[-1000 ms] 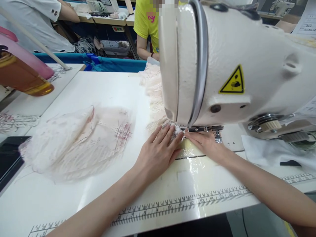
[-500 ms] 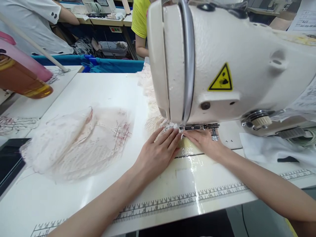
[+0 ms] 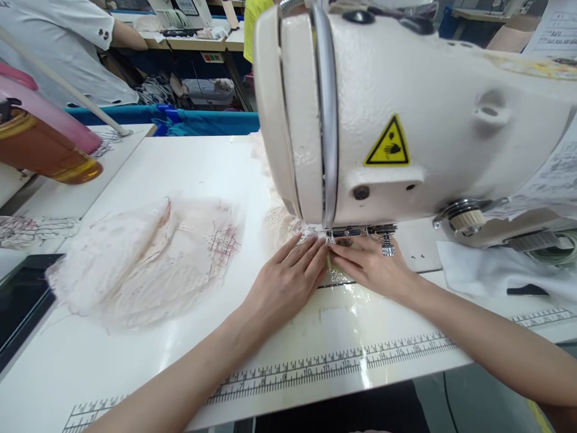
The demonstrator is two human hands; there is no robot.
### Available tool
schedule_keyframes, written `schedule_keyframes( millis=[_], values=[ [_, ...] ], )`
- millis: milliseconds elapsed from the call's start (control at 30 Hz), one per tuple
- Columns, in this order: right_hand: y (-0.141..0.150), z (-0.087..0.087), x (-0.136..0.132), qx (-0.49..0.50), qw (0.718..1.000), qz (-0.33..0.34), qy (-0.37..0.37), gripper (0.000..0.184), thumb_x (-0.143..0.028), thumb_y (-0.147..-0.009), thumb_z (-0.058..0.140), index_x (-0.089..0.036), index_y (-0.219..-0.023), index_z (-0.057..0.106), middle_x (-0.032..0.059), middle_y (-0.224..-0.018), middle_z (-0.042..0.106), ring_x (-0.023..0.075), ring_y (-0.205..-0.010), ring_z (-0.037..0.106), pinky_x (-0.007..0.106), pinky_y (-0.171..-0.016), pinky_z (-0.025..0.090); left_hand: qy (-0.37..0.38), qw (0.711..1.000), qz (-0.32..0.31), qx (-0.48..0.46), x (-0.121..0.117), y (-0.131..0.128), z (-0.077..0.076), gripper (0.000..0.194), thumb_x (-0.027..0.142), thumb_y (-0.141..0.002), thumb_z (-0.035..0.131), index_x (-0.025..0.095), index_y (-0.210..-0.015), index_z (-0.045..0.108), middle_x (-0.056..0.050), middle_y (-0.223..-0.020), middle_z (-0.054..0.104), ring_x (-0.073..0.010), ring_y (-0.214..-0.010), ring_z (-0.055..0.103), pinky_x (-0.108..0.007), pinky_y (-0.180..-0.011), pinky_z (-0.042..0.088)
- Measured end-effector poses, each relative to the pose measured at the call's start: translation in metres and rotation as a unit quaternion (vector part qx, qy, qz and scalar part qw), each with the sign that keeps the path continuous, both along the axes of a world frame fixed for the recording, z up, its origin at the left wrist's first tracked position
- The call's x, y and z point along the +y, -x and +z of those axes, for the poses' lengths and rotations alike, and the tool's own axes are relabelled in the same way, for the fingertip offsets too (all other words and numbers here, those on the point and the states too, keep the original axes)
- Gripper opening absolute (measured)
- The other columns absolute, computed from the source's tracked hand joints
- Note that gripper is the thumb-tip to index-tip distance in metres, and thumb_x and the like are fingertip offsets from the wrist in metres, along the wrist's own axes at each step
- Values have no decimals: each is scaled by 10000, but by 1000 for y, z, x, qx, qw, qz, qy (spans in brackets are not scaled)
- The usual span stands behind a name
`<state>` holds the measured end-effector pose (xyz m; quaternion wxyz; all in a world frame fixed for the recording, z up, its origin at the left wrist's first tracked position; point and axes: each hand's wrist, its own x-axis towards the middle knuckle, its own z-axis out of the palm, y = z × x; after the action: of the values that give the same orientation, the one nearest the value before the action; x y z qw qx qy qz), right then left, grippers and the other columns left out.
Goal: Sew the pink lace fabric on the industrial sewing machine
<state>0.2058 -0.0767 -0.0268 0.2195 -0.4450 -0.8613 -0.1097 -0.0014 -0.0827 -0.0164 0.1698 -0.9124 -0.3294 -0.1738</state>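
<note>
A white sewing machine (image 3: pixel 383 108) stands over the work, its head directly above my fingertips. Pale lace fabric (image 3: pixel 282 219) runs under the presser foot area and back behind the machine head. My left hand (image 3: pixel 293 270) lies flat on the lace's near edge, fingers stretched toward the needle area. Beside it, my right hand (image 3: pixel 376 261) rests low on the machine bed, fingers extended left, their tips at the lace's edge and almost meeting my left fingertips. The metal guide piece (image 3: pixel 387 243) partly covers the right hand. The needle itself is hidden.
A crumpled sheer lace piece (image 3: pixel 148 264) lies left on the white table (image 3: pixel 198 162). A printed ruler (image 3: pixel 311 373) follows the front edge. Amber and pink bottles (image 3: pixel 49 147), a dark device (image 3: pixel 24 307) and white cloth (image 3: pixel 487 270) flank the work. A person's sleeve (image 3: pixel 76 36) shows behind.
The view has shifted slightly, so the machine appears further left. My right fingers have spread a little and sit nearer my left fingertips. The left hand keeps about the same pose.
</note>
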Motion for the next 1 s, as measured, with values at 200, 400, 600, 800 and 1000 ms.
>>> schedule_keyframes(
  millis=[200,400,600,800,1000],
  values=[
    [2,1,0,-6,1000,9,29,331,-435,-981,389,-304,-1127,656,-9,-1113,675,200,-833,641,442,-976,359,14,1000,7,-7,3,0,-2,372,287,-958,464,47,-1217,583,-137,-1243,619,-265,-1157,595,-460,-1031,479],
    [5,0,-1,-14,999,-3,30,321,-414,-979,412,-293,-1175,636,12,-1146,662,204,-885,629,414,-929,388,30,999,22,-11,3,1,-4,386,294,-956,461,47,-1227,578,-145,-1262,603,-271,-1168,587,-468,-1039,469],
    [8,0,-2,-21,999,-15,21,347,-424,-972,427,-260,-1204,627,50,-1123,671,208,-847,631,435,-941,389,69,997,35,-24,4,3,-5,413,315,-950,464,77,-1273,556,-127,-1309,574,-268,-1214,551,-456,-1067,442],
    [5,0,2,0,1000,-3,27,338,-412,-972,424,-254,-1173,645,44,-1114,684,207,-835,642,421,-909,413,82,995,55,-32,5,3,-5,455,361,-949,452,101,-1313,531,-122,-1324,570,-276,-1233,535,-433,-1038,464],
    [-3,3,14,159,980,-20,119,251,-356,-931,502,-247,-895,725,-9,-763,721,158,-649,634,286,-587,422,114,991,66,-19,5,4,-2,488,385,-949,442,108,-1348,489,-127,-1345,554,-284,-1280,478,-431,-1031,454]
  ],
)
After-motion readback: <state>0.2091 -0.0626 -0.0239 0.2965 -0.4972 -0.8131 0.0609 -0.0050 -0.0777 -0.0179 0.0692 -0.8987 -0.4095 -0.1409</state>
